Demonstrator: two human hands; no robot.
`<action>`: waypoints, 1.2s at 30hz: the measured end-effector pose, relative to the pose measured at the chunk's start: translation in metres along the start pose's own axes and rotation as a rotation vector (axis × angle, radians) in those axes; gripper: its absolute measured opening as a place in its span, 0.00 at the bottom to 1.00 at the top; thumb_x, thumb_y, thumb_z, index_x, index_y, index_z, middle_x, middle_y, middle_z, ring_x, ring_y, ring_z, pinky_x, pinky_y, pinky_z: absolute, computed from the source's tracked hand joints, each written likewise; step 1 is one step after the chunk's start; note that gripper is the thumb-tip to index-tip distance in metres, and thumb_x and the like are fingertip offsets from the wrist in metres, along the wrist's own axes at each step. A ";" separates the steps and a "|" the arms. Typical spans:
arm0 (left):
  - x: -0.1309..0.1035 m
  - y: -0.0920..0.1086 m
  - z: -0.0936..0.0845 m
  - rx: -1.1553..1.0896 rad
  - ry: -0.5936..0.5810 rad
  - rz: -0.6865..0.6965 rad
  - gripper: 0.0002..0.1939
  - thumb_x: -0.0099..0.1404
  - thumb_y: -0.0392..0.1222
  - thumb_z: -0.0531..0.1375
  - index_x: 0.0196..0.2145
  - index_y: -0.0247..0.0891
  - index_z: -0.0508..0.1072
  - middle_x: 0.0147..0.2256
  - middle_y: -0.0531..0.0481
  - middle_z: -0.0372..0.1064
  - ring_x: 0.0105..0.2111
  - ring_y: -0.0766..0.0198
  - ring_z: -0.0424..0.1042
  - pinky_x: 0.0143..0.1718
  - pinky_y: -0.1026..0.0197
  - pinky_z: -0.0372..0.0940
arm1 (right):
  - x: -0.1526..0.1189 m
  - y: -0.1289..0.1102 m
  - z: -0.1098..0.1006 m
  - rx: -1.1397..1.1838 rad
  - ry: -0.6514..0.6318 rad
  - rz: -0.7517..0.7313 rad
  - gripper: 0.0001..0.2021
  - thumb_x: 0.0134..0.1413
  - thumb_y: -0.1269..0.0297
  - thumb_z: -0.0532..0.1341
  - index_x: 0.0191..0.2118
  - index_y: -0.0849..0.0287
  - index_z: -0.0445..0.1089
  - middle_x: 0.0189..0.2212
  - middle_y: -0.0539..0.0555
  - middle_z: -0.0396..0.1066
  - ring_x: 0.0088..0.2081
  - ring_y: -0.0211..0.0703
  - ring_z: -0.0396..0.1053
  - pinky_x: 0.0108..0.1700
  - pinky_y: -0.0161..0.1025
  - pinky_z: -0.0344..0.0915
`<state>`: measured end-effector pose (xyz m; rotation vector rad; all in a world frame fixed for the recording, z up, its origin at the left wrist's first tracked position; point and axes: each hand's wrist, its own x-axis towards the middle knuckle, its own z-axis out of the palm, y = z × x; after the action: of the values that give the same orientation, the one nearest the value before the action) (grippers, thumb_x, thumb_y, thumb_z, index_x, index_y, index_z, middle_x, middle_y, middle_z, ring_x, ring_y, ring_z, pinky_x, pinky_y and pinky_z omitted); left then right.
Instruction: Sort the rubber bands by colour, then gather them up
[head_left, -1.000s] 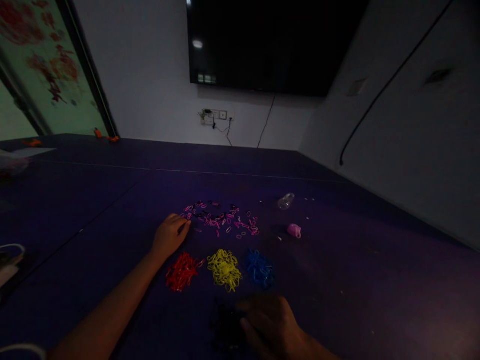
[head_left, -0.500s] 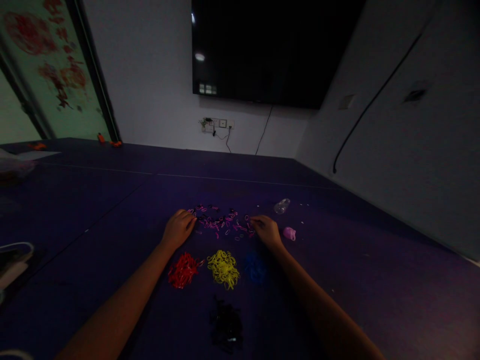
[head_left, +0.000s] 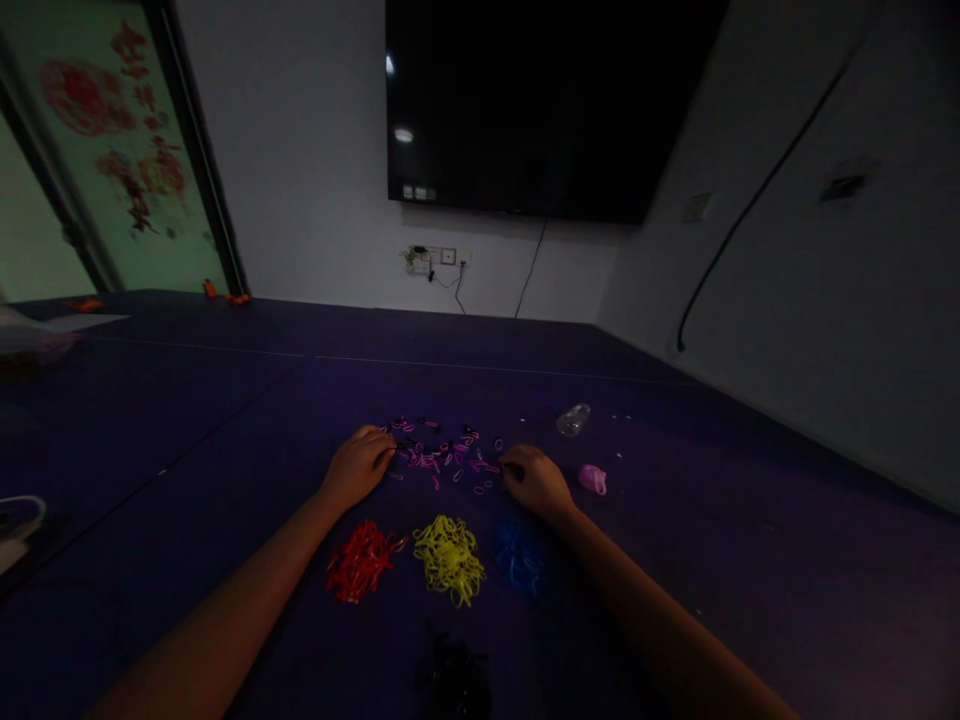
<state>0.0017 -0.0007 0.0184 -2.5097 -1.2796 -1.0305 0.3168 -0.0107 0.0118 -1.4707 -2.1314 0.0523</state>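
Rubber bands point(head_left: 425, 461) form four piles point(head_left: 448, 560), one scatter point(head_left: 460, 449); left hand point(head_left: 358, 468) and right hand point(head_left: 538, 483) flank it, curled nearly closed, contents indiscernible.

- Left forearm point(head_left: 244, 590), lower left, is showing bare.
- Right forearm point(head_left: 649, 605), lower right, is tapering wristward, also bare.
- Left grip point(head_left: 355, 468) and right grip point(head_left: 538, 482), mid-frame, are appearing bare.

It looks like a meeting room, with a wall-mounted screen point(head_left: 555, 110) beyond a broad purple table point(head_left: 712, 530).
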 end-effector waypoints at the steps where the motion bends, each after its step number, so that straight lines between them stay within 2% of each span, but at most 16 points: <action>1: 0.000 0.000 0.001 0.000 -0.005 0.003 0.10 0.64 0.37 0.52 0.35 0.40 0.73 0.37 0.48 0.73 0.42 0.57 0.68 0.45 0.52 0.64 | 0.000 -0.001 0.000 -0.007 0.000 0.000 0.13 0.47 0.70 0.57 0.38 0.56 0.75 0.40 0.54 0.73 0.43 0.44 0.68 0.46 0.38 0.63; 7: -0.002 -0.003 0.003 0.021 -0.059 -0.018 0.12 0.61 0.32 0.51 0.35 0.40 0.73 0.42 0.47 0.73 0.47 0.55 0.66 0.47 0.50 0.64 | 0.001 -0.001 -0.001 0.014 0.026 -0.011 0.12 0.49 0.69 0.57 0.39 0.58 0.74 0.39 0.56 0.73 0.41 0.44 0.68 0.45 0.38 0.63; 15: -0.003 -0.008 0.006 0.035 -0.102 -0.045 0.16 0.58 0.28 0.49 0.38 0.40 0.73 0.43 0.47 0.72 0.50 0.56 0.66 0.49 0.52 0.64 | 0.003 -0.001 -0.002 0.004 0.009 -0.028 0.08 0.52 0.70 0.56 0.30 0.58 0.73 0.35 0.54 0.72 0.39 0.41 0.68 0.43 0.36 0.62; 19: -0.004 -0.008 0.006 0.033 -0.111 -0.049 0.18 0.58 0.28 0.48 0.38 0.40 0.72 0.44 0.47 0.72 0.50 0.56 0.66 0.49 0.52 0.64 | 0.002 -0.002 -0.002 -0.011 0.021 -0.011 0.09 0.54 0.70 0.54 0.33 0.59 0.73 0.36 0.55 0.72 0.39 0.42 0.68 0.42 0.36 0.61; 25: -0.002 -0.007 0.005 0.014 -0.080 -0.051 0.18 0.57 0.26 0.48 0.39 0.40 0.72 0.40 0.46 0.72 0.45 0.57 0.69 0.47 0.53 0.65 | 0.000 -0.003 -0.003 0.006 0.053 -0.013 0.14 0.48 0.76 0.54 0.39 0.58 0.73 0.41 0.54 0.72 0.43 0.42 0.67 0.45 0.36 0.61; 29: -0.001 -0.007 0.004 0.042 -0.024 -0.075 0.16 0.58 0.27 0.49 0.37 0.38 0.73 0.41 0.44 0.72 0.45 0.56 0.69 0.48 0.52 0.65 | 0.000 -0.003 -0.003 0.002 0.036 -0.024 0.13 0.48 0.74 0.55 0.39 0.57 0.73 0.41 0.55 0.72 0.44 0.44 0.67 0.46 0.37 0.61; 36: -0.002 -0.006 0.004 0.053 -0.051 -0.108 0.16 0.58 0.29 0.50 0.37 0.39 0.74 0.38 0.45 0.73 0.43 0.56 0.70 0.45 0.53 0.67 | 0.001 -0.003 -0.003 -0.019 -0.004 -0.055 0.10 0.53 0.67 0.57 0.37 0.55 0.75 0.41 0.55 0.72 0.42 0.44 0.67 0.44 0.39 0.62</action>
<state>-0.0013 0.0034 0.0136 -2.4675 -1.4511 -0.9457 0.3153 -0.0115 0.0163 -1.4225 -2.1801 0.0150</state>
